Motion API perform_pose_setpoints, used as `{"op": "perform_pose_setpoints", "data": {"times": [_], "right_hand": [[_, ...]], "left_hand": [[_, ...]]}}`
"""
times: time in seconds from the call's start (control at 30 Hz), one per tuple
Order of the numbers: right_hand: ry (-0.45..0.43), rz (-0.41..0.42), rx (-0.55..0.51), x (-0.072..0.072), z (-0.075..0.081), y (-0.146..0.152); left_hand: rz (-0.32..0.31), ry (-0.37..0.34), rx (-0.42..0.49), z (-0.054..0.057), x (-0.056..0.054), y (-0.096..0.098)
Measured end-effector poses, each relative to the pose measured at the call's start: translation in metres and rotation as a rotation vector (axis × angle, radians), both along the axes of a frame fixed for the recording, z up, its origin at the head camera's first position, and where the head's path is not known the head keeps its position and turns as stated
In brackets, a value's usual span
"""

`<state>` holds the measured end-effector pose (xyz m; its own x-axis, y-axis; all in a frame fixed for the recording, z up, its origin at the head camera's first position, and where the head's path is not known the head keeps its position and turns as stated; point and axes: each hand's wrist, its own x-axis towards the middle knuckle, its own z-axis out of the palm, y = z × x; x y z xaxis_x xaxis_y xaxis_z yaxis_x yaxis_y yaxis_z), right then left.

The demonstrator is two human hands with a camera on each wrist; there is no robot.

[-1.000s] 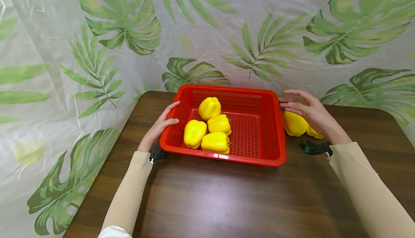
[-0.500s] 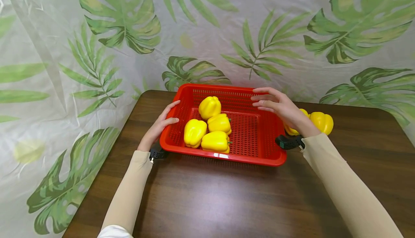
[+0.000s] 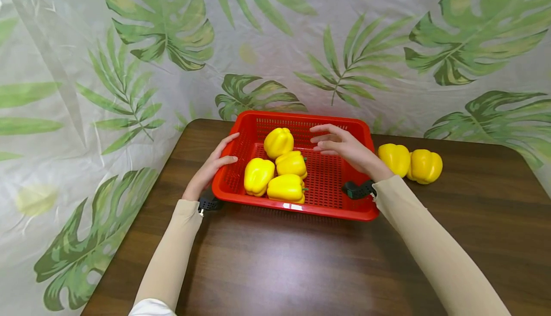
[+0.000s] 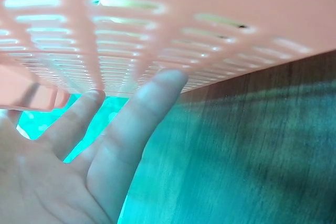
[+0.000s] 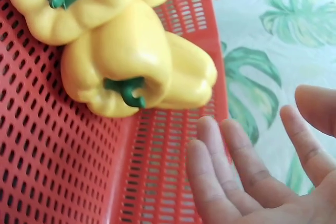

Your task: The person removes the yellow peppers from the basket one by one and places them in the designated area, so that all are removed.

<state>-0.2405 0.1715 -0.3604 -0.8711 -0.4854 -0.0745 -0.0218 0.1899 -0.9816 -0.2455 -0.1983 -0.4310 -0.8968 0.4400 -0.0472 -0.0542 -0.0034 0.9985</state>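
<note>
Several yellow bell peppers [image 3: 258,177] lie together in the left half of a red plastic basket [image 3: 297,206] with slotted walls. My left hand [image 3: 209,172] holds the basket's left side, two digits over the rim. In the left wrist view, other fingers [image 4: 128,129] lie against the slotted outer wall. My right hand [image 3: 344,148] hovers over the basket's right half, fingers spread and slightly bent, holding nothing. In the right wrist view, its fingertips are apart from the nearest bell pepper [image 5: 121,66], whose green stem shows.
Two more yellow bell peppers, one nearer [image 3: 394,159] and one farther right [image 3: 424,166], sit on the dark wooden table [image 3: 280,268] beside the basket. A leaf-patterned cloth [image 3: 267,43] hangs behind the table and along its left side.
My right hand has moved left from beside the two table peppers to over the basket, uncovering those peppers. The left hand and the basket stay in place.
</note>
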Motion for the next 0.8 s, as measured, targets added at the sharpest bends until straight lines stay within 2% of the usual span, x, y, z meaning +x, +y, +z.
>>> {"op": "perform_pose_setpoints", "data": {"times": [0.33, 0.57, 0.8], "right_hand": [[-0.073, 0.079, 0.089, -0.002, -0.015, -0.019], [-0.112, 0.121, 0.179, -0.001, -0.019, -0.028], [-0.172, 0.162, 0.224, 0.002, -0.022, -0.032]], "left_hand": [[0.001, 0.005, 0.010, -0.001, -0.001, 0.000], [-0.001, -0.001, 0.017, 0.000, -0.001, 0.000], [0.001, 0.002, 0.012, 0.000, 0.000, 0.000]]}}
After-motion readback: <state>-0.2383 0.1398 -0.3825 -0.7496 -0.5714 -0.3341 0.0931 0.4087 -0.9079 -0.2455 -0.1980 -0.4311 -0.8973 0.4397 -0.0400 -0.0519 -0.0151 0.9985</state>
